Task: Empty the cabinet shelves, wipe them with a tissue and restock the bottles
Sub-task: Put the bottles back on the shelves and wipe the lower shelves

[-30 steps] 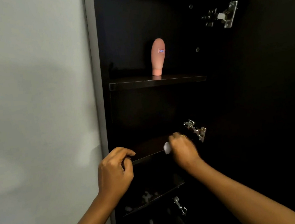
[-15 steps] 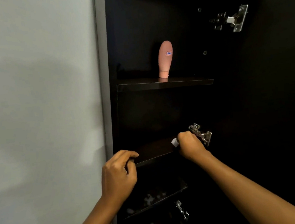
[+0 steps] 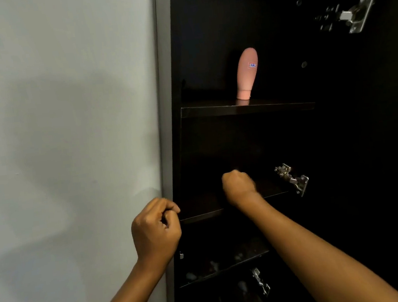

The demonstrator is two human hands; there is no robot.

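Observation:
An open dark cabinet holds a pink bottle [image 3: 247,73] standing cap down on the upper shelf [image 3: 275,107]. My right hand [image 3: 238,186] is a closed fist on the middle shelf [image 3: 200,215], towards its left half. The white tissue it held in the earlier frames is hidden inside the fist. My left hand [image 3: 155,232] hovers at the cabinet's left front edge with its fingers curled against the thumb and nothing visible in it.
A metal hinge [image 3: 293,179] sticks out at the right end of the middle shelf, and another hinge [image 3: 351,14] sits higher up. Small pale items lie on the lower shelf [image 3: 219,270]. A grey wall [image 3: 55,142] fills the left side.
My right hand slid left along the middle shelf, away from the hinge, and the white tissue tip is no longer visible. The left hand stayed at the cabinet edge.

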